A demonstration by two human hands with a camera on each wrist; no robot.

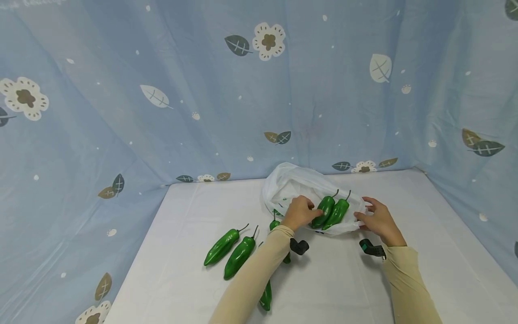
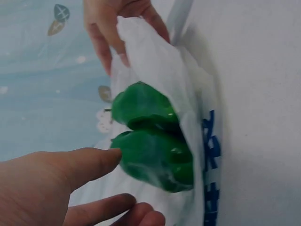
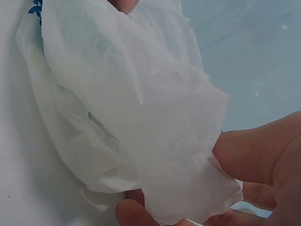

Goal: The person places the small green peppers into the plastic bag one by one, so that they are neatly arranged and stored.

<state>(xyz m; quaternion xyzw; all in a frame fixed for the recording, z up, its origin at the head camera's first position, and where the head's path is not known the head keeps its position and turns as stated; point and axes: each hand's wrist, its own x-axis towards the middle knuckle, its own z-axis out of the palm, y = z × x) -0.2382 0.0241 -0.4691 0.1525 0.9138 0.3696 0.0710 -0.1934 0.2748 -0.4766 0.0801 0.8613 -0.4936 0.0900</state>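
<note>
A white plastic bag [image 1: 289,174] lies on its side at the back of the table, with two green peppers [image 1: 325,208] in its opening. My right hand [image 1: 378,221] pinches the bag's right edge between thumb and fingers; the right wrist view shows the gathered plastic [image 3: 178,127] there. My left hand [image 1: 300,212] is at the left pepper, its thumb tip [image 2: 110,159] at the pepper's side and its other fingers loosely bent below. Nothing shows between that thumb and those fingers. Blue print marks the bag's side in the left wrist view.
Two green peppers [image 1: 239,258] lie side by side on the white table [image 1: 178,279], left of my left forearm. More green peppers [image 1: 265,298] are partly hidden beneath that forearm. A blue patterned curtain [image 1: 210,112] hangs behind the table. Each wrist carries a black camera [image 1: 299,246].
</note>
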